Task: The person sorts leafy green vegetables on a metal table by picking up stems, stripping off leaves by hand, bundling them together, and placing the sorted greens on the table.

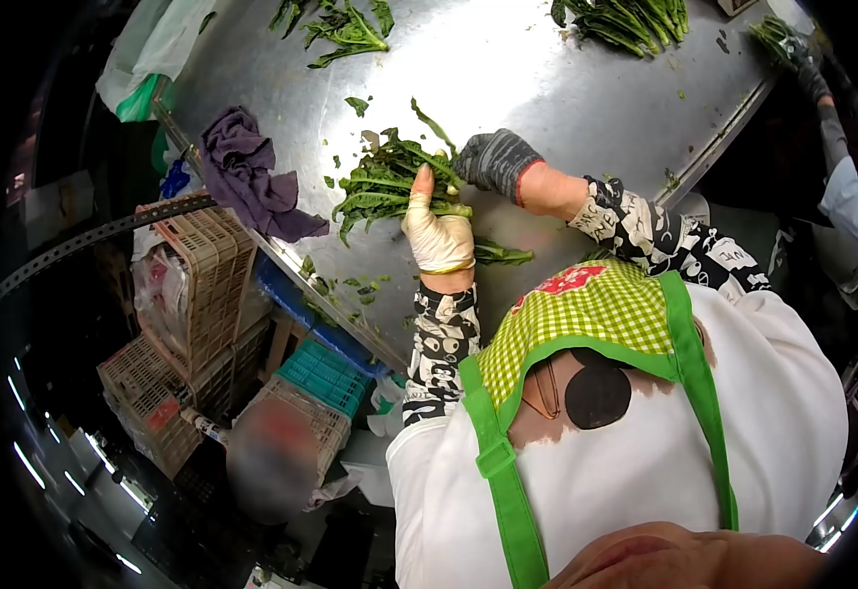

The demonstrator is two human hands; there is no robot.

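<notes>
There are the wearer's two hands (439,236) (499,162), one bunch of greens (382,187) between them, one purple cloth (250,177) and one metal table (556,108).

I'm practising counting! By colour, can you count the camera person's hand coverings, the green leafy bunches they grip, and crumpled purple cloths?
White hand covering: 1
Grey knitted glove: 1
Gripped green leafy bunch: 1
Crumpled purple cloth: 1
Total: 4
</notes>
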